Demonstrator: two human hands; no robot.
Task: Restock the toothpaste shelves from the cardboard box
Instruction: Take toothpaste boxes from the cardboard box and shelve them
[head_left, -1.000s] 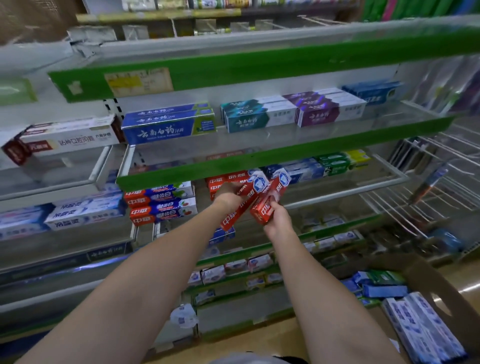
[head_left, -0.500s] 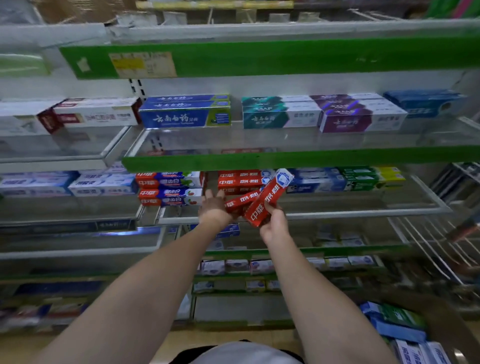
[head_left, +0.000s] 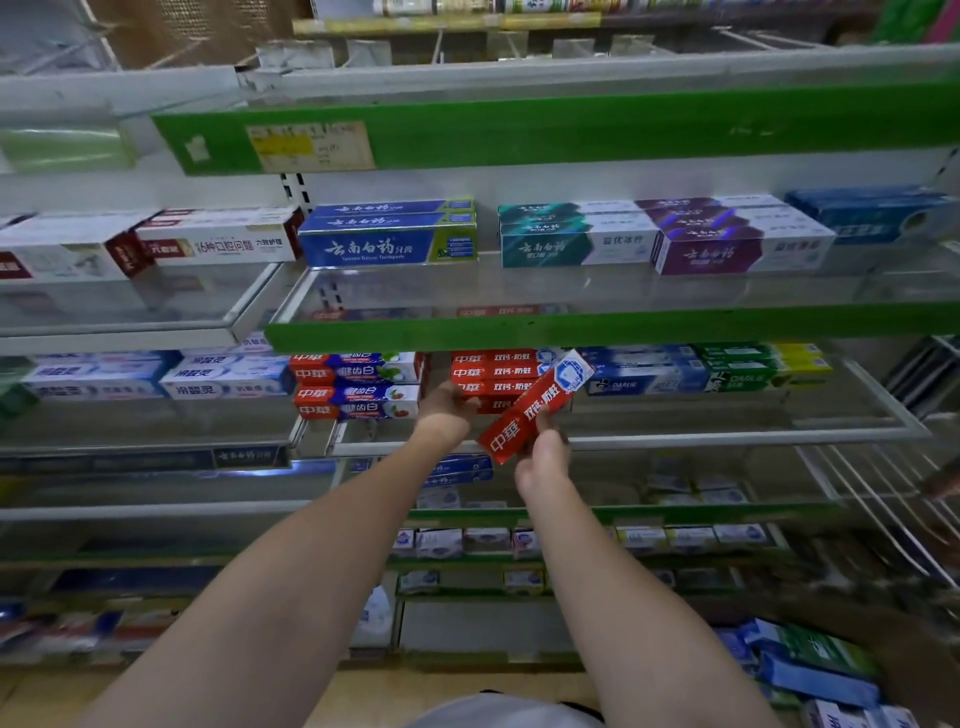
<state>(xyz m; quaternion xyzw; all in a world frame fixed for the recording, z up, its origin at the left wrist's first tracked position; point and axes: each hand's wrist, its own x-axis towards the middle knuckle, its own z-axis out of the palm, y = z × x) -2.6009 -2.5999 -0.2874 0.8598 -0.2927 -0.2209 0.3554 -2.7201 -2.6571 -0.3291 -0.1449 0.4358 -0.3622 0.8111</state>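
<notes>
Toothpaste box (head_left: 535, 408) in our right hand (head_left: 543, 460), fingers pinching its lower end, tilts up-right toward the red stack (head_left: 496, 371); our left hand (head_left: 449, 408) touches that stack, finger state hidden.

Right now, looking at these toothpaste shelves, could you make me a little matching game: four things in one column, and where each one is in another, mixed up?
Things:
1. tilted red box
2. blue box
3. purple box
4. cardboard box

Places:
A. bottom right corner, low by the floor
B. upper shelf, right of the teal boxes
C. held in the right hand, slanted before the red stack
D. upper shelf, left of the teal boxes

Pairs: 1-C, 2-D, 3-B, 4-A
</notes>
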